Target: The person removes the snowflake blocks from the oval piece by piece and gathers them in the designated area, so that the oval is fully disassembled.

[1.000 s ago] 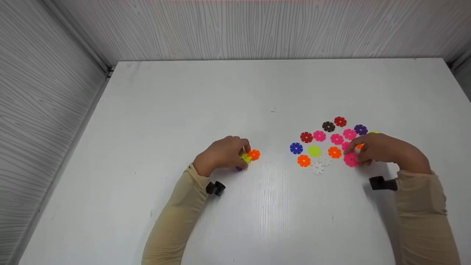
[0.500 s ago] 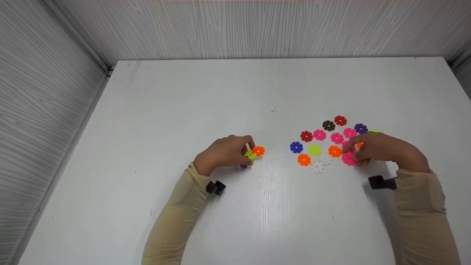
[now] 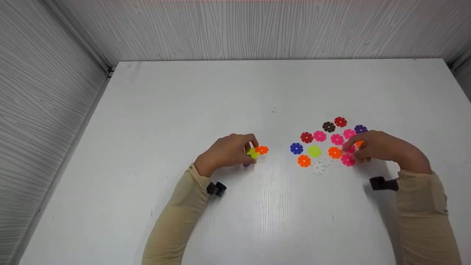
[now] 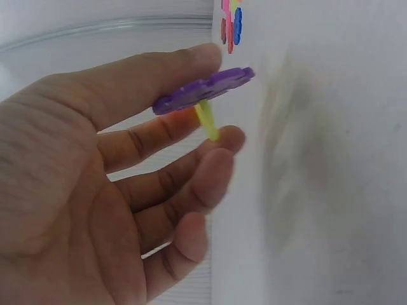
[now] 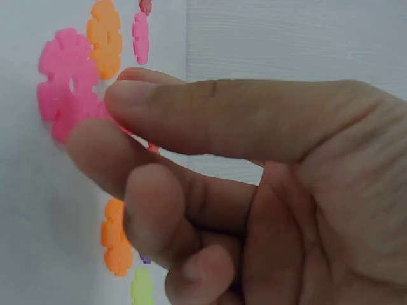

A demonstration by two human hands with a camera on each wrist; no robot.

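Note:
In the head view my left hand [image 3: 231, 151] holds a small cluster of notched snowflake discs, with an orange disc [image 3: 262, 150] poking out past the fingertips to the right. The left wrist view shows its purple disc [image 4: 203, 90] under the thumb, a yellow-green disc [image 4: 207, 121] set crosswise below it. My right hand [image 3: 375, 147] is over the right side of the loose discs. Its thumb and a finger meet at the edge of a pink disc [image 5: 67, 86], pinching it; the fingertips hide part of that edge.
Loose discs lie flat on the white table [image 3: 257, 221] left of and beyond my right hand. Among them are a blue disc [image 3: 296, 148], a plain yellow-green one [image 3: 314, 151], white ones [image 3: 317, 168] and a brown one [image 3: 329, 127]. A wood-grain panel [image 3: 235, 29] closes the back.
My left hand has moved a little to the right with the cluster, and its orange disc now looks tilted and narrower. My right hand and the pink disc have shifted slightly left.

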